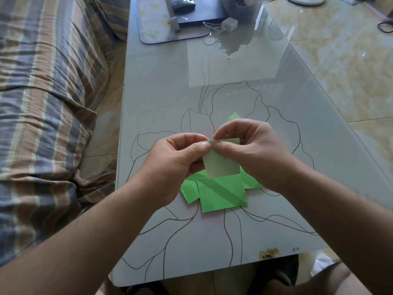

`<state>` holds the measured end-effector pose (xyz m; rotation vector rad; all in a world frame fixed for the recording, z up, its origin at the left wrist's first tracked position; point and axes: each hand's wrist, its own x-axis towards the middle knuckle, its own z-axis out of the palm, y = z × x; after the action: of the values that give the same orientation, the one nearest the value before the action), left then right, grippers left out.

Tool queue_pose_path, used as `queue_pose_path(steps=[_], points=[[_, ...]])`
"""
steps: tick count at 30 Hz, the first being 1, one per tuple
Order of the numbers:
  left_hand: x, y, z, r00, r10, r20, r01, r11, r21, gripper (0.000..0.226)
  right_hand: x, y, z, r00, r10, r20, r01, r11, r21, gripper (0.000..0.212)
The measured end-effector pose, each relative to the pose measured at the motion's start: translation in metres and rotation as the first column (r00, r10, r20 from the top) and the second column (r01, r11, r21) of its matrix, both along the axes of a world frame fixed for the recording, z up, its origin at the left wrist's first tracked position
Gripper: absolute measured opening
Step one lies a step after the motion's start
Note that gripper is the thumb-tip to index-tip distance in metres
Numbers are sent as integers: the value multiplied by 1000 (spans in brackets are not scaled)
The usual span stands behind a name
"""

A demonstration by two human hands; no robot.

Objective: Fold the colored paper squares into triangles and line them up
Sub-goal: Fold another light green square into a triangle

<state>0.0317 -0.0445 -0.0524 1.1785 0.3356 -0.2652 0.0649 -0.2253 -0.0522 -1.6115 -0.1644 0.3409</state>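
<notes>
Glass under my forearms, a grey table top (161, 99) with a flower outline drawn across it, and I'm working just above it. Green squares (223, 193) lie in a loose overlapping pile right beneath my hands, the top one showing a diagonal crease from corner to corner; a sliver of orange peeks out at the pile's right edge.

Up off the pile, I'm holding one pale green sheet (221, 163) in the air. My left hand (176, 158) pinches its upper left corner, thumb on the near face, forefinger curled over behind. My right hand (253, 150) pinches the same top edge just beside it, thumb and forefinger closed on the paper, the other fingers curled loosely behind. Both hands are together, fingertips nearly touching, both clamped on this one sheet. It hangs down from the top edge, which looks bent over away from me; how far that fold goes I can't tell.

Beyond my knuckles a green corner (235, 116) pokes out on the table.

Far end of the table: a patterned mat (153, 28), a dark laptop (204, 17) with a mouse (183, 5) on it, and a white charger (229, 24). A striped sofa (42, 81) runs along my left.
</notes>
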Motion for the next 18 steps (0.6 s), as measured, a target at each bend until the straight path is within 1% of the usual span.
queue_pose_path(steps=[3,7,10,13,18], points=[[0,0,1,1000,-17,6,17,1000,0,22,0,0,-1,999,7,40,-6,1000,-22,5],[-1,-1,1,1000,-20,-17,20,1000,-10,20,1,-1,-1,998,4,65,-1,999,-44,6],[-1,0,2,996,-46,-73,42,998,-51,21,0,0,0,999,20,50,-19,1000,-23,5],[0,2,3,987,-69,-146,57,995,-85,24,0,0,1,1000,-1,22,1,1000,5,4],[2,6,5,978,-113,-176,98,991,-92,24,1,0,3,998,-48,-28,49,999,11,6]])
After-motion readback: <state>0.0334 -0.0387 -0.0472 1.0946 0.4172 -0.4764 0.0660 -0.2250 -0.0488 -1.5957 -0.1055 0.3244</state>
